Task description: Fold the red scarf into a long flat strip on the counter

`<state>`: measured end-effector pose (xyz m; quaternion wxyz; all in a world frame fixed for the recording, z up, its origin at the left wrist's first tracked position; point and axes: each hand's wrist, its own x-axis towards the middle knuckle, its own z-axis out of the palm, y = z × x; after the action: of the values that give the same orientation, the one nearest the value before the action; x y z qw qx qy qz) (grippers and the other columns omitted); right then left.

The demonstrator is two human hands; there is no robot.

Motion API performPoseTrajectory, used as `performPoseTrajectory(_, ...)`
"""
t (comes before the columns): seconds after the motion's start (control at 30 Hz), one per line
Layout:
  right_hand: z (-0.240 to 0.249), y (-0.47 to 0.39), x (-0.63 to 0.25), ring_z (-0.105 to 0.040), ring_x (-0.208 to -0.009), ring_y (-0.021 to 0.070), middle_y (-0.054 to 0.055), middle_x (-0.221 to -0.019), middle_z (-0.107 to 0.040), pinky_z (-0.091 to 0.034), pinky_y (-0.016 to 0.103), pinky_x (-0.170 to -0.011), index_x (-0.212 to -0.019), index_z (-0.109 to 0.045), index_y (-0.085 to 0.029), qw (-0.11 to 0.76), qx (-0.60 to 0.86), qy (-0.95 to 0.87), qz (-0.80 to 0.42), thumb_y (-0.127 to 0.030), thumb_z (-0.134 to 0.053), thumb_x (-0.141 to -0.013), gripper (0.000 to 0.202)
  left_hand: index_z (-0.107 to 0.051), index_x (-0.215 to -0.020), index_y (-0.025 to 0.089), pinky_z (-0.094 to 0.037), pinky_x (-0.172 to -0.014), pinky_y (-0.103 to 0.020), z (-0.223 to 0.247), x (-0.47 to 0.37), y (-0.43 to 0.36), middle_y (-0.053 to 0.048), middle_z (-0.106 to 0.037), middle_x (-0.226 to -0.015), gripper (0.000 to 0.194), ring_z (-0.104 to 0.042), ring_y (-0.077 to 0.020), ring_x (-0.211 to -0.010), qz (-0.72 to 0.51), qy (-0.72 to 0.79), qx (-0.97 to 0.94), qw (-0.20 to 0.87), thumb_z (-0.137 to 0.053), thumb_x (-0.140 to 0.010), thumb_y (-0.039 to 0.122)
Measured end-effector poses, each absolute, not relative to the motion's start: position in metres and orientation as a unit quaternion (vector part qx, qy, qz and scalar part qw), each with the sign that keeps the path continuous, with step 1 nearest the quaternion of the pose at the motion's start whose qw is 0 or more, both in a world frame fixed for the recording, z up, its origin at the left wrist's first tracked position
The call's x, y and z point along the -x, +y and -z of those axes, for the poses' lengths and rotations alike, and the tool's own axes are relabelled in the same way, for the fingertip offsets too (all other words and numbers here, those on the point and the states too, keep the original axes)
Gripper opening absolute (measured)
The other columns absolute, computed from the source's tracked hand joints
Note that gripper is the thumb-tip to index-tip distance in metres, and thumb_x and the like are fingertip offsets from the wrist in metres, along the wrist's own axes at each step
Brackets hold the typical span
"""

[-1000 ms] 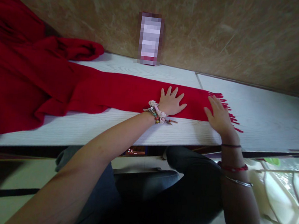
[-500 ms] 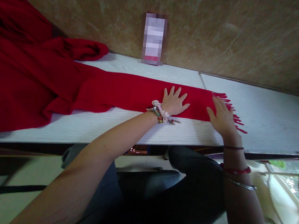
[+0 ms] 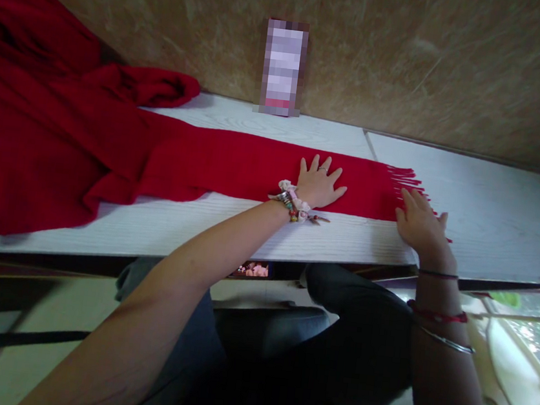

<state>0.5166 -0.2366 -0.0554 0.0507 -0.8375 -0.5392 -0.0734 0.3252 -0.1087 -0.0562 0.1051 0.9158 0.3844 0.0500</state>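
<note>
A red scarf [image 3: 245, 167] lies stretched along the white wood-grain tabletop, with its fringed end to the right and a rumpled heap of it at the left. My left hand [image 3: 319, 185] rests flat on the smooth stretch, fingers spread, a ring on one finger and beaded bracelets at the wrist. Over the near corner of the fringe is my right hand [image 3: 421, 223], palm down with fingers apart, hiding part of the tassels. Whether its fingertips press on the cloth I cannot tell.
A blurred-out phone-like rectangle [image 3: 281, 67] leans upright against the brown marbled wall [image 3: 389, 53] behind the white tabletop [image 3: 488, 214]. My legs are under the table's front edge. A pale chair [image 3: 515, 360] stands at the lower right.
My right hand has shifted a little to the right and toward me across the fringe. My left hand stays in place on the scarf. The view has moved slightly.
</note>
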Motion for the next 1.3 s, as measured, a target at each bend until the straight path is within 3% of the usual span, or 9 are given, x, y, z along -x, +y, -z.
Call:
performPoseTrajectory(0.17, 0.054, -0.222, -0.485, -0.028, -0.136, 0.0333, 0.013, -0.148, -0.034, -0.027, 0.066, -0.101, -0.144, -0.031, -0.021, 0.087, 0.760, -0.640, 0.066, -0.033, -0.029, -0.092, 0.053, -0.032, -0.143, 0.022, -0.014, -0.110, -0.058, 0.055, -0.325, -0.109, -0.009, -0.022, -0.153, 0.058, -0.013, -0.0350, -0.140, -0.050, 0.381, -0.917, 0.105, -0.029, -0.092, 0.051)
performPoseTrajectory(0.4, 0.062, -0.220, -0.483, -0.033, -0.134, 0.0307, 0.008, -0.147, -0.036, -0.027, 0.069, -0.100, -0.140, -0.037, -0.025, 0.012, 0.770, -0.638, 0.001, -0.034, -0.024, -0.093, 0.050, -0.031, -0.143, 0.023, -0.014, -0.110, -0.058, 0.054, -0.325, -0.109, -0.008, -0.022, -0.153, 0.058, -0.014, -0.0345, -0.140, -0.048, 0.384, -0.917, 0.101, -0.029, -0.092, 0.051)
performPoseTrajectory(0.57, 0.062, -0.236, -0.518, -0.036, -0.131, 0.0336, 0.012, -0.144, -0.041, -0.026, 0.072, -0.097, -0.138, -0.041, -0.023, 0.039, 0.832, -0.552, 0.046, -0.033, -0.028, -0.091, 0.050, -0.033, -0.142, 0.022, -0.015, -0.109, -0.059, 0.056, -0.325, -0.109, -0.010, -0.023, -0.152, 0.057, -0.016, -0.0355, -0.139, -0.058, 0.381, -0.917, 0.103, -0.030, -0.092, 0.050)
performPoseTrajectory(0.73, 0.055, -0.227, -0.500, -0.033, -0.133, 0.0333, 0.014, -0.145, -0.039, -0.026, 0.069, -0.099, -0.141, -0.036, -0.021, 0.084, 0.795, -0.592, 0.104, -0.029, -0.028, -0.091, 0.051, -0.032, -0.143, 0.022, -0.014, -0.110, -0.058, 0.055, -0.325, -0.109, -0.009, -0.022, -0.152, 0.058, -0.014, -0.0352, -0.139, -0.053, 0.382, -0.917, 0.105, -0.029, -0.093, 0.050)
performPoseTrajectory(1.03, 0.060, -0.226, -0.498, -0.037, -0.131, 0.0310, 0.010, -0.145, -0.040, -0.031, 0.067, -0.098, -0.139, -0.039, -0.023, -0.005, 0.803, -0.594, 0.031, -0.032, -0.024, -0.093, 0.050, -0.033, -0.143, 0.022, -0.014, -0.110, -0.058, 0.055, -0.325, -0.109, -0.010, -0.023, -0.152, 0.057, -0.015, -0.0352, -0.139, -0.053, 0.384, -0.916, 0.104, -0.030, -0.092, 0.050)
performPoseTrajectory(1.17, 0.056, -0.235, -0.519, -0.039, -0.129, 0.0357, 0.018, -0.141, -0.043, -0.027, 0.070, -0.098, -0.136, -0.044, -0.013, 0.044, 0.834, -0.547, 0.061, -0.032, -0.029, -0.091, 0.051, -0.034, -0.142, 0.022, -0.014, -0.110, -0.058, 0.055, -0.325, -0.109, -0.010, -0.024, -0.152, 0.058, -0.016, -0.0354, -0.139, -0.057, 0.383, -0.916, 0.109, -0.030, -0.092, 0.050)
performPoseTrajectory(1.3, 0.054, -0.224, -0.502, -0.034, -0.133, 0.0327, 0.015, -0.143, -0.041, -0.027, 0.067, -0.100, -0.138, -0.040, -0.018, 0.104, 0.780, -0.612, 0.077, -0.032, -0.030, -0.091, 0.050, -0.034, -0.142, 0.023, -0.014, -0.110, -0.058, 0.057, -0.325, -0.108, -0.009, -0.024, -0.152, 0.058, -0.015, -0.0347, -0.139, -0.059, 0.382, -0.916, 0.109, -0.029, -0.092, 0.051)
